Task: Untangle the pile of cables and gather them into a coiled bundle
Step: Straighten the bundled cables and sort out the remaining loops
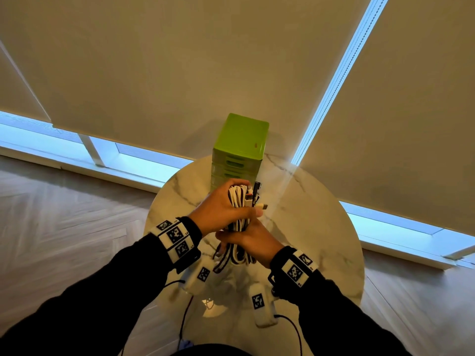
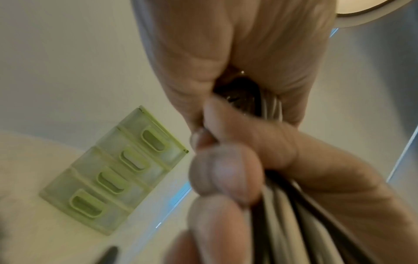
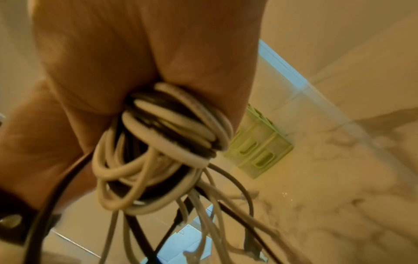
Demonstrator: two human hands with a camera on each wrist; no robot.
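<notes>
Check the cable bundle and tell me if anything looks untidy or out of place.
The cable bundle is gripped by both the left hand and right hand, but loose strands dangle unevenly below, and connector ends stick out sideways.

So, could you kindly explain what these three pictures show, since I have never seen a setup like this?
There is no machine here: a person works with bare hands and wears three cameras. The wide picture comes from the head; the two close ones come from each wrist, looking along the hand. The left hand and the right hand both grip a bundle of black and white cables above a round marble table. A green drawer unit stands on the table's far side.
</notes>
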